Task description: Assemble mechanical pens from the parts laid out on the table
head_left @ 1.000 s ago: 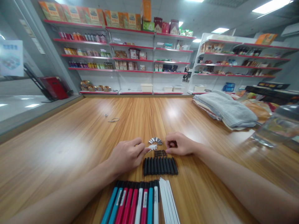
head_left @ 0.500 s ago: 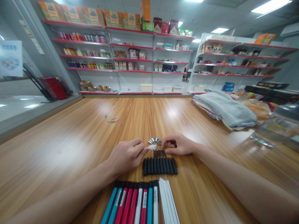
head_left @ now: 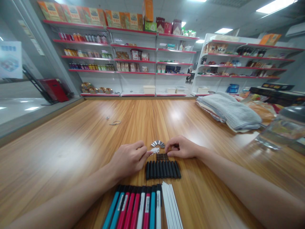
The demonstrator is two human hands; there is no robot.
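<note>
My left hand (head_left: 132, 158) is closed in a pinch, its fingertips at a small white part (head_left: 155, 150) in a little cluster of such parts. My right hand (head_left: 182, 147) is curled, with thumb and index finger close together at the right end of a row of small dark springs (head_left: 162, 156). Whatever lies between those fingertips is too small to make out. Shiny metal pen tips (head_left: 157, 144) fan out in an arc just beyond. Nearer me are a row of black pen grips (head_left: 163, 170), pen barrels (head_left: 138, 206) in blue, pink and white, and white refills (head_left: 172, 205).
A folded striped cloth (head_left: 230, 111) lies at the right, with a clear water container (head_left: 281, 130) nearer me. A thin loop (head_left: 115, 122) and a tiny object (head_left: 107, 118) lie farther left on the wooden table (head_left: 71, 152). Stocked shelves (head_left: 133, 60) stand behind.
Both hands stay almost where they were; my right fingertips have shifted very slightly left by the springs. The parts on the table keep their arrangement.
</note>
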